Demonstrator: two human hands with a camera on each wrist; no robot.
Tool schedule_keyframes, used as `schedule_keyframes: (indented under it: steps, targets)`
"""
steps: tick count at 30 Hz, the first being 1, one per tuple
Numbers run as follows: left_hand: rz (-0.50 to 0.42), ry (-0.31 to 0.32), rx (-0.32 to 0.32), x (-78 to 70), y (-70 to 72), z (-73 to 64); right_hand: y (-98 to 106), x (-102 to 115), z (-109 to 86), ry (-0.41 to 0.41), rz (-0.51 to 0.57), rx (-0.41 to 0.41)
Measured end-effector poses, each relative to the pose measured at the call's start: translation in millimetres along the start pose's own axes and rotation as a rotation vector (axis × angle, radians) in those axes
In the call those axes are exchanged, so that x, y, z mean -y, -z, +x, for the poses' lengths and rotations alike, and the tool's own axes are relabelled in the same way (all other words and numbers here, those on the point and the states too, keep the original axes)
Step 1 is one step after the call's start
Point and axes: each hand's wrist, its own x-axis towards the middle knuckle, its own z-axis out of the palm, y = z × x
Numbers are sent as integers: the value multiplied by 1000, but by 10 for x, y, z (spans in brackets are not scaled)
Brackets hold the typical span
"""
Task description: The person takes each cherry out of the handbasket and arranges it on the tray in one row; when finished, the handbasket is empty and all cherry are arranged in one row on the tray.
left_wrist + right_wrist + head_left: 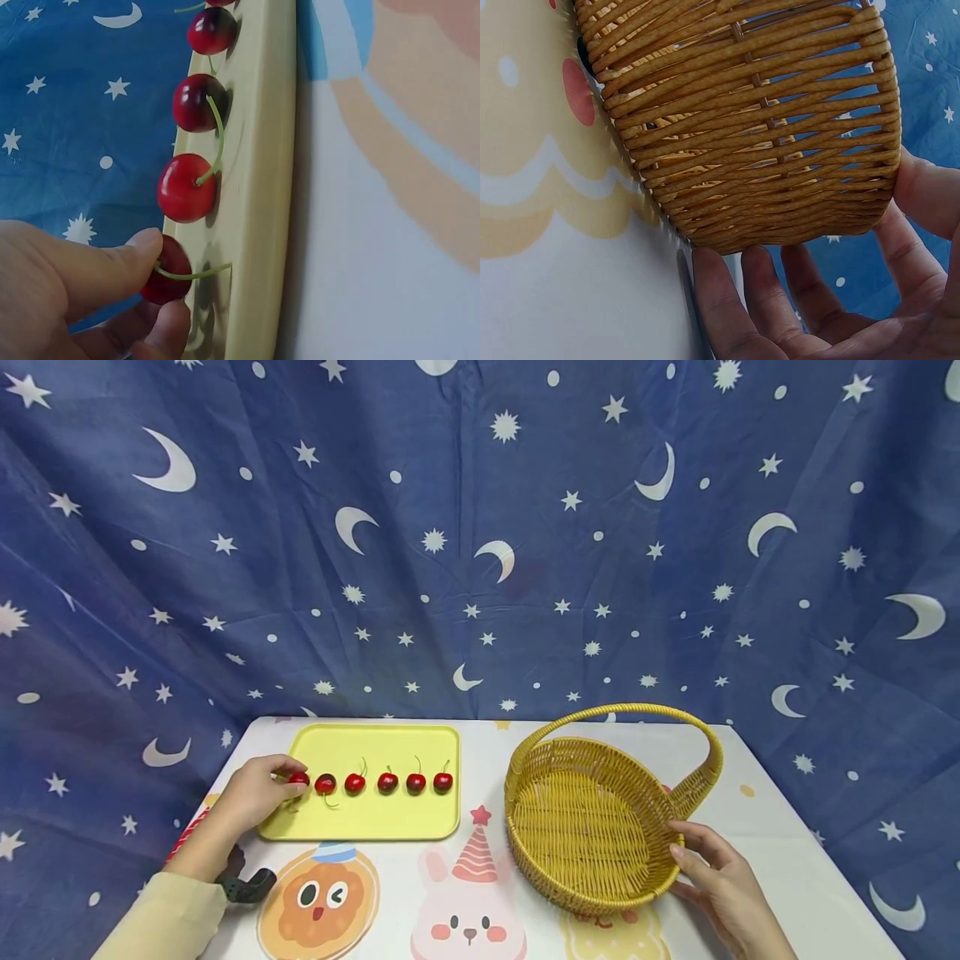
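Observation:
My left hand pinches a dark red cherry between thumb and fingertips at the left end of the yellow tray. Its thin green stem points away from the fingers in the left wrist view. Several more stemmed cherries lie in a row on the tray to the right of that hand. On the right side, my right hand holds the round wicker basket by its side, the thumb at the rim and the other fingers against the lower outer wall. No fruit shows inside the basket.
A tall arched handle rises over the basket. White cloth with cartoon prints, among them a rabbit, covers the table. A dark band-like object sits beside the left wrist. Behind the table hangs a blue star-and-moon curtain.

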Motion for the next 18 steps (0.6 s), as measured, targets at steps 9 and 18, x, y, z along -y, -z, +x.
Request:
schedule_keyframes:
  steps: [9,18]
  targets:
    - [9,-2,36,8,-10,31,4,-11,0,6,8,0]
    - [15,3,25,10,-3,26,7,-9,3,0,-9,-1]
